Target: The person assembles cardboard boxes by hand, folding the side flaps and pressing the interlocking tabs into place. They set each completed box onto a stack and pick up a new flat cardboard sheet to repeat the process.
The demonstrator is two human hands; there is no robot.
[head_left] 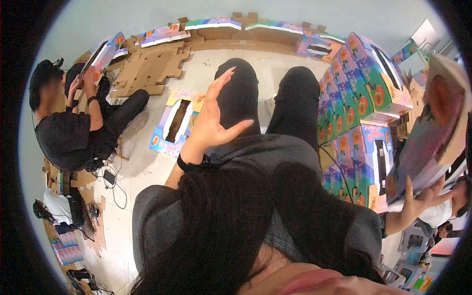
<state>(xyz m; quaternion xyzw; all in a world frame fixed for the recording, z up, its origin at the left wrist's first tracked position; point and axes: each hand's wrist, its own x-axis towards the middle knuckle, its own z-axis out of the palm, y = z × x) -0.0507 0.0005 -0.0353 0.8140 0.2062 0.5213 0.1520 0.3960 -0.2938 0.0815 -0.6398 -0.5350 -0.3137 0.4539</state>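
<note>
A peach-printed carton (432, 132) was touched by the right hand (419, 202) (grip unclear), the left hand (210, 125) spread, empty; stacked cartons (377, 94) risked being knocked by a slip.

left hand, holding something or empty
Empty: the left hand is open, thumb and fingers apart, with nothing visible between them.

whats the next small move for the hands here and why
Probably bring the left hand across to steady the raised carton: the left hand is open and holding nothing, while only the right hand is at the carton's lower end, near the stacked boxes.
</note>
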